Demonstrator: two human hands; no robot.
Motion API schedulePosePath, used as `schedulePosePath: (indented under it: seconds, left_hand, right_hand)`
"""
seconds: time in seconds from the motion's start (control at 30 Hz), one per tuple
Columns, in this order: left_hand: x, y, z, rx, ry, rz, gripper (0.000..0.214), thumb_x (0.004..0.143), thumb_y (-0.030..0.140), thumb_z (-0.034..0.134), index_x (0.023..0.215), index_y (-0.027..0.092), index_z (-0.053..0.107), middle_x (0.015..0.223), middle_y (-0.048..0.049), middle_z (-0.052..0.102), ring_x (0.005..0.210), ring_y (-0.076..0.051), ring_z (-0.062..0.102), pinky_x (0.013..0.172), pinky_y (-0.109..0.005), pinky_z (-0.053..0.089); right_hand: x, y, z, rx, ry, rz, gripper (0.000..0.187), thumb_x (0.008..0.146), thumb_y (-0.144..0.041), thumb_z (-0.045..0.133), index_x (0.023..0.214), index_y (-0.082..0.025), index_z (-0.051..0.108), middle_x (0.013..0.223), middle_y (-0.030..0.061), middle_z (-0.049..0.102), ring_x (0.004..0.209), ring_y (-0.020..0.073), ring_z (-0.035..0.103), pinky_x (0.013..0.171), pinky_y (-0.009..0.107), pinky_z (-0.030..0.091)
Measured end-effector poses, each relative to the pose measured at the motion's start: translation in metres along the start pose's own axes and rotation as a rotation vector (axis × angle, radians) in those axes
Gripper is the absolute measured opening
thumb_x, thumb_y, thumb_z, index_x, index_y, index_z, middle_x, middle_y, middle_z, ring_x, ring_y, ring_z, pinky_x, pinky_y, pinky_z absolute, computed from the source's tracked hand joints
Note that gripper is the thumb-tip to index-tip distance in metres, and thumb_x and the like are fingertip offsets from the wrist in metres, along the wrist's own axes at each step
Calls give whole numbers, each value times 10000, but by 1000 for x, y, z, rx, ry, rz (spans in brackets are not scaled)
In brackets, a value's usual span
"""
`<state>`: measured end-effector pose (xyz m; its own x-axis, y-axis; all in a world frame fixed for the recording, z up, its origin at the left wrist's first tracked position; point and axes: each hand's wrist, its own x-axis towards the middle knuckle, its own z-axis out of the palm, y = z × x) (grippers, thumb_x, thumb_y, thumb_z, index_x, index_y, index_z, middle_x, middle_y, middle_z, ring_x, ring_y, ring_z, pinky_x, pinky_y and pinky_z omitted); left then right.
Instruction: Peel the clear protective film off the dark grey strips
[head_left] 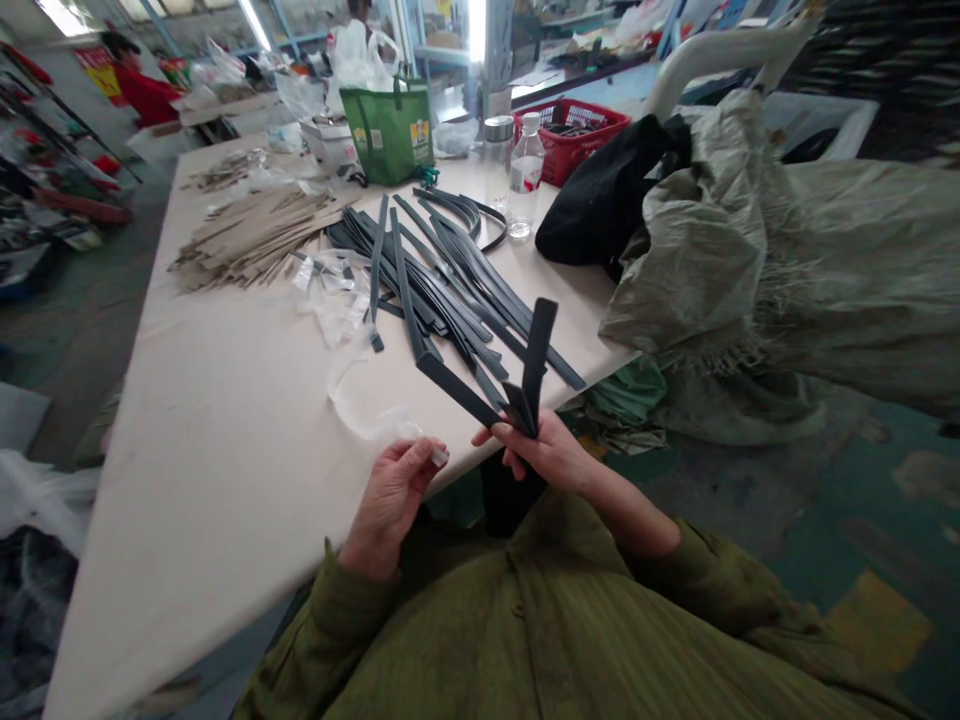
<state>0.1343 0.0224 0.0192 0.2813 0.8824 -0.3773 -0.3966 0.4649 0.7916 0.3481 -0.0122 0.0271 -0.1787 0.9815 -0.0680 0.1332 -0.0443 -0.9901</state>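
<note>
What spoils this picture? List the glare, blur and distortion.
Head view: the bright upright light is blown out to white; head view: the pale sacking looks soft and stretched towards the right edge; head view: the held dark strips look comparatively clear.

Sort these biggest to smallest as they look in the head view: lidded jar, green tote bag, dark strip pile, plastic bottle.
1. Dark strip pile
2. Green tote bag
3. Plastic bottle
4. Lidded jar
</note>
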Motion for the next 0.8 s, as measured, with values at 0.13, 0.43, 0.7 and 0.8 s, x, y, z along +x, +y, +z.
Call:
schedulePosePath:
  seconds: [0.13, 0.43, 0.7, 0.8]
  left_hand:
    - [12, 4, 5, -190, 36, 45, 263, 605, 295, 894, 649, 148, 680, 682, 5, 682, 639, -99, 631, 711, -238, 565]
    - [18, 4, 17, -291, 158, -22, 144, 727, 227, 814, 787, 148, 710, 837, -34, 749, 788, -147, 700, 764, -281, 589]
    - [17, 3, 19, -269, 150, -3, 234, 635, 266, 876, 770, 154, 721, 815, -31, 753, 779, -151, 694, 765, -292, 581]
    - [17, 2, 19, -238, 142, 29, 287, 582, 288, 903, 764, 154, 726, 803, -31, 755, 776, -151, 695, 754, -281, 576]
  right_hand:
    - [-37, 13, 1, -11, -10, 36, 528, 943, -602, 491, 925, -119, 704, 539, -34, 509, 419, 98, 496, 432, 205, 382]
    - [-60, 30, 12, -178, 62, -10, 515, 972, -581, 441, 919, -129, 683, 685, 9, 522, 524, 119, 487, 476, 222, 394]
    - [-57, 37, 17, -176, 53, 24, 478, 976, -561, 454, 899, -151, 687, 735, 33, 609, 540, 121, 512, 504, 217, 405]
    - [-57, 40, 18, -164, 43, 55, 495, 973, -574, 454, 889, -148, 692, 732, 32, 607, 534, 121, 515, 487, 213, 404]
